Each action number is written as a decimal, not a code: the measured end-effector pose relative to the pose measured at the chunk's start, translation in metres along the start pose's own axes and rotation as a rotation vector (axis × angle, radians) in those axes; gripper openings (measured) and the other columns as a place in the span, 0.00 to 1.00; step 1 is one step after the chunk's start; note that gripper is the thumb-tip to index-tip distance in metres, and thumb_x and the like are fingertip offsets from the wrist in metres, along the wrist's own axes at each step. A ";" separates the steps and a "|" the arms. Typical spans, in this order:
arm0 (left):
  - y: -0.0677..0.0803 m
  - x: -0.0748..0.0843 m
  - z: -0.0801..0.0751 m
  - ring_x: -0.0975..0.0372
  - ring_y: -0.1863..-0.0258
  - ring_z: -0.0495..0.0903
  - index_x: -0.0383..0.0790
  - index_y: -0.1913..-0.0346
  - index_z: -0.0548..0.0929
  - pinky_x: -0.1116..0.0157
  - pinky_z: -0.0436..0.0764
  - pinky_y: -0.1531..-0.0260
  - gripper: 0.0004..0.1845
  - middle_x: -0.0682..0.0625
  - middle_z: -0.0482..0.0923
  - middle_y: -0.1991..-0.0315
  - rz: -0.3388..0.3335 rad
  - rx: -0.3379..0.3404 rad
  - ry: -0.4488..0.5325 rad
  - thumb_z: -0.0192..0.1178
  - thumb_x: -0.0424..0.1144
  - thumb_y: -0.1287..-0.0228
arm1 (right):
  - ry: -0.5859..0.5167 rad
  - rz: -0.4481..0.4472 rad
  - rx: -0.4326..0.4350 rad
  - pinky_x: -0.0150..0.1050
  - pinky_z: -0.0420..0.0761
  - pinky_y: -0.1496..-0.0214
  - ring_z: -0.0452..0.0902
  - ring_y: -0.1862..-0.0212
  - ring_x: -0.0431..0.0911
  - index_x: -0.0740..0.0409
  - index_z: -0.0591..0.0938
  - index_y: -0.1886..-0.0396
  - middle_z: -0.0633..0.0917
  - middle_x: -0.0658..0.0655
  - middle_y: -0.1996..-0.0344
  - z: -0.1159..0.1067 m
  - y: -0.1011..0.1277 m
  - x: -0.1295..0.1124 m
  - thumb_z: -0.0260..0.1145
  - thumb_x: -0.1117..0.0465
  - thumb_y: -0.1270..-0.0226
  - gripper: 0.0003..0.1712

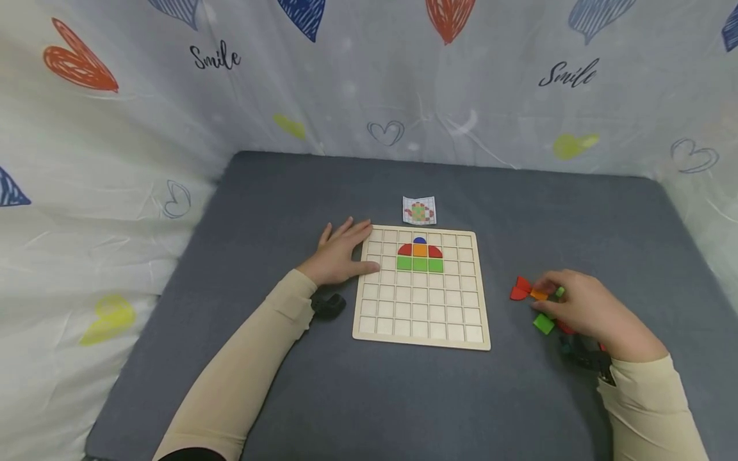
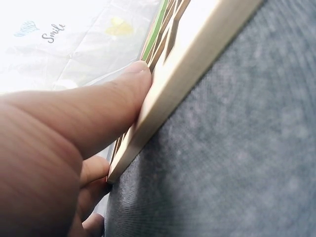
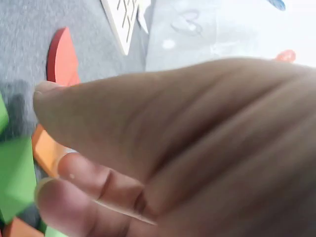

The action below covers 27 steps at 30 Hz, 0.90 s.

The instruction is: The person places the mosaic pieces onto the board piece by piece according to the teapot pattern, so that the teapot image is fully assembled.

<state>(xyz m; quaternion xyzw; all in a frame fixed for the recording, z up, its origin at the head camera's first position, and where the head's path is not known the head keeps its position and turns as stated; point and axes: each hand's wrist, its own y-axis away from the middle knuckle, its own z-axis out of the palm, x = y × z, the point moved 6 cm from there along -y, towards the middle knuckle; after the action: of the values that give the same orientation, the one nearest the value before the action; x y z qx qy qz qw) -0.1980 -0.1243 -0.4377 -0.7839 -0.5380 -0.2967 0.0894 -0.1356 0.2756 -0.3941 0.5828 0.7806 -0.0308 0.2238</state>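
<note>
- The left hand [image 1: 340, 256] lies flat, fingers straight, pressing the left edge of the wooden grid board [image 1: 423, 320].
- The right hand [image 1: 582, 307] sits over loose coloured pieces right of the board; its fingertips seem to pinch the orange piece [image 1: 539, 294], though blur hides the contact.
- A red piece [image 1: 519, 289] lies just beside.

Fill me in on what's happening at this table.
A person sits at a grey table with a wooden grid board. The left hand rests flat on the board's left edge. The right hand pinches an orange piece in a small pile of coloured pieces beside the board. A few blue, red, orange and green pieces already fill cells near the top, below a small pattern card.
</note>
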 end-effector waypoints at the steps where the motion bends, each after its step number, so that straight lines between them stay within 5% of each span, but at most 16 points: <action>1: 0.000 0.000 0.000 0.53 0.14 0.35 0.45 0.14 0.54 0.44 0.22 0.20 0.50 0.53 0.47 0.14 0.001 0.001 0.000 0.67 0.61 0.29 | -0.003 0.009 -0.007 0.49 0.81 0.63 0.79 0.66 0.48 0.65 0.87 0.54 0.85 0.62 0.60 -0.001 0.002 0.002 0.78 0.59 0.36 0.17; 13: 0.001 0.001 -0.001 0.53 0.14 0.35 0.45 0.15 0.54 0.44 0.22 0.20 0.51 0.52 0.47 0.14 0.012 0.003 0.007 0.67 0.61 0.30 | -0.035 0.135 -0.093 0.41 0.77 0.68 0.75 0.64 0.50 0.65 0.84 0.51 0.82 0.61 0.61 0.000 0.011 0.020 0.76 0.62 0.35 0.17; 27: -0.001 0.000 0.001 0.52 0.14 0.36 0.44 0.15 0.55 0.44 0.23 0.20 0.51 0.51 0.48 0.14 0.008 0.016 -0.006 0.67 0.61 0.30 | -0.049 0.235 -0.118 0.46 0.83 0.66 0.80 0.62 0.54 0.73 0.82 0.52 0.85 0.65 0.62 0.003 0.008 0.021 0.73 0.59 0.36 0.22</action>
<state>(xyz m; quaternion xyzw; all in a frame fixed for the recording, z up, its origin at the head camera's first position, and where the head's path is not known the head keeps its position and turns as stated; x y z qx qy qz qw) -0.1982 -0.1239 -0.4384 -0.7862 -0.5374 -0.2898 0.0952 -0.1322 0.2960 -0.4034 0.6553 0.7016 0.0273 0.2786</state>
